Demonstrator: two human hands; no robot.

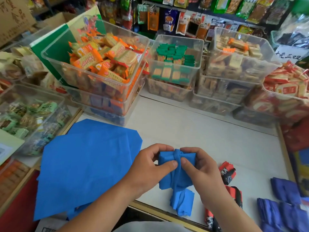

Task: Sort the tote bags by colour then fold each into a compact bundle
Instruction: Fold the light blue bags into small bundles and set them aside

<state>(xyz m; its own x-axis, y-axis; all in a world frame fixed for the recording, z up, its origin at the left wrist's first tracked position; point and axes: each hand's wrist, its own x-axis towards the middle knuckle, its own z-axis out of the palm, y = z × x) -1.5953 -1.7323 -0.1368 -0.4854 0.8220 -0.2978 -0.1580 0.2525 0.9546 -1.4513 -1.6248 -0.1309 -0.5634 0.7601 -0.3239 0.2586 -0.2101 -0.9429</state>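
The left hand [150,168] and right hand [203,173] are both pinching one folded blue fabric tote bundle [168,181] at its strap [176,154]; two red-and-black fabric bundles [227,172] [235,194] are lying nearby.

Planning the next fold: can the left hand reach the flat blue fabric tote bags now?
Probably, once freed: the left hand pinches the folded blue fabric bundle, and the flat blue tote bags lie beside it, unobstructed.

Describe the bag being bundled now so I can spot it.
On the white counter, right of the flat blue bags, the left hand and right hand pinch a small blue bundle. Unlike those flat bags and the red-black bags and purple bags further right, it is folded, with a blue strap wrapped round it.
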